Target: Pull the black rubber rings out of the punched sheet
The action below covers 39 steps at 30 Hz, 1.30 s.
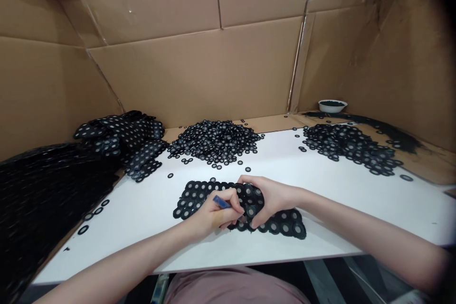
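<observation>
The person's left hand (215,213) is gripping a thin blue tool (222,202), fingers curled tightly round it, with the tool's tip pointing right toward the other hand. The right hand (268,199) is clenching a bunched-up part of a black sheet of rings (199,197), its fingers pressing down into the material. Both hands are meeting at the near middle of the white counter (338,199), almost touching each other. The sheet is lying flat on the counter beneath and around the hands, spreading out to the left of the left hand and to the near right below the right hand; it is covered in rows of round rings with pale centres.

Farther away, a heap of loose black rings (215,142) is sitting at the far middle of the counter. A second loose heap (351,146) is lying at the far right. At the far left, a stack of similar sheets (128,140) is draping over the counter's edge. A small white bowl (332,105) is standing in the far right corner. Cardboard walls (199,71) are surrounding the counter on three sides.
</observation>
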{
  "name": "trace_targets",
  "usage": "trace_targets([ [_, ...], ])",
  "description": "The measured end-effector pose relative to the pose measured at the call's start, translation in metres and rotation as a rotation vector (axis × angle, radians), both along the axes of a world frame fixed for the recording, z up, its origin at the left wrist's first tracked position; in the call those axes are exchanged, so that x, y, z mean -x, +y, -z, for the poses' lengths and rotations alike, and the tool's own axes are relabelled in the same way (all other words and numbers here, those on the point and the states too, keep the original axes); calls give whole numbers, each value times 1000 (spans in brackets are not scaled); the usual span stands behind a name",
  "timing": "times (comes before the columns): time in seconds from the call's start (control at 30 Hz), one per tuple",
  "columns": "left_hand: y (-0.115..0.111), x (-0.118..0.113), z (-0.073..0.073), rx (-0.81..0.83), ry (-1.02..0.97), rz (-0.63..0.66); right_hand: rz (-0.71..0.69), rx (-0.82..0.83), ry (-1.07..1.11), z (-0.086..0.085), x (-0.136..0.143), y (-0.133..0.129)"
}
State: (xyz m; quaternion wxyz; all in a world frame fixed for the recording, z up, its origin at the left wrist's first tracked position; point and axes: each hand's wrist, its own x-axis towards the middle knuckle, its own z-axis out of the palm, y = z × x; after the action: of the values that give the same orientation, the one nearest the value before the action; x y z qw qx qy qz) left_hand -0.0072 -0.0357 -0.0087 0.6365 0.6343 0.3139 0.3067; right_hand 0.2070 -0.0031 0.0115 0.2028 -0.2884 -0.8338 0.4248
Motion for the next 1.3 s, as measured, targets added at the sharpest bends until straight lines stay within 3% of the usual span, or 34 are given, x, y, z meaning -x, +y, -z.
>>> trace_targets([
  [0.23,1,0,1,-33,46,-6,-10,16,8,1,0,0],
  [0.53,-3,-4,-6,-16,67,123,-37,4,10,-1,2,1],
  [0.7,9,-1,-7,27,-34,27,-103,-21,-100,-8,-9,17],
  [0.87,31,2,-10,-174,-25,-103,-86,-108,-228,-11,-19,33],
  [1.13,48,1,-1,-321,93,-136,173,-214,-85,23,-2,36],
  [1.3,49,-2,2,-311,113,-110,251,-238,-54,28,3,34],
])
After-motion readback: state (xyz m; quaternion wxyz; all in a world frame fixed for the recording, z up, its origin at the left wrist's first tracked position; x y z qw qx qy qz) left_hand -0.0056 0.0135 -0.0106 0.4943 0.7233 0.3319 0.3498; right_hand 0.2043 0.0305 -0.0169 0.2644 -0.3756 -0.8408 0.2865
